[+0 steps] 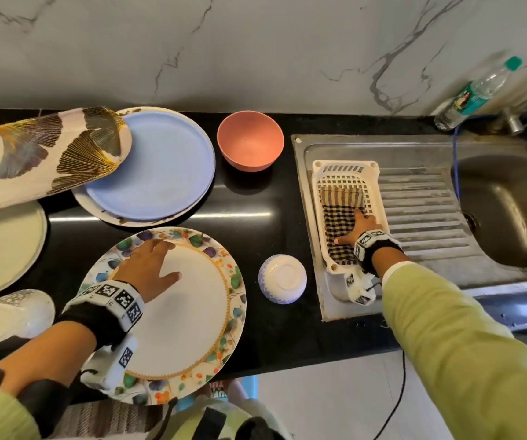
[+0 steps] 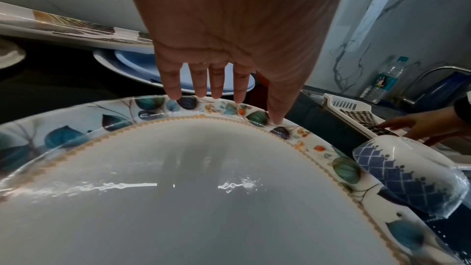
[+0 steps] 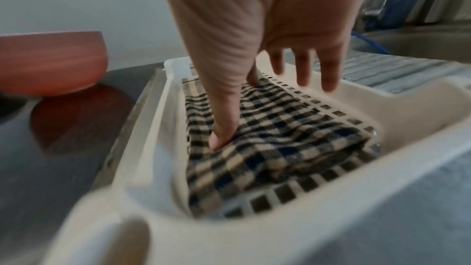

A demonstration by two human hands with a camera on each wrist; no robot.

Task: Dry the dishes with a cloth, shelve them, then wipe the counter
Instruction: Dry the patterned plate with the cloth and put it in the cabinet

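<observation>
— Nearest us?
— Left hand (image 1: 147,265), fingers straight, resting flat on the leaf-rimmed plate (image 1: 198,338) at the counter's (image 1: 265,198) front edge.
— Beyond that?
— Right hand (image 1: 355,230), fingers spread, pressing the checked cloth (image 1: 338,217) inside the white basket (image 1: 344,168) on the drainboard (image 1: 420,198).

Folded black-and-cream checked cloth (image 1: 340,230) flat in white basket (image 1: 318,217) right of centre, wet floral-rimmed plate (image 1: 192,312) flat on black tabletop (image 1: 274,319), lower centre
</observation>
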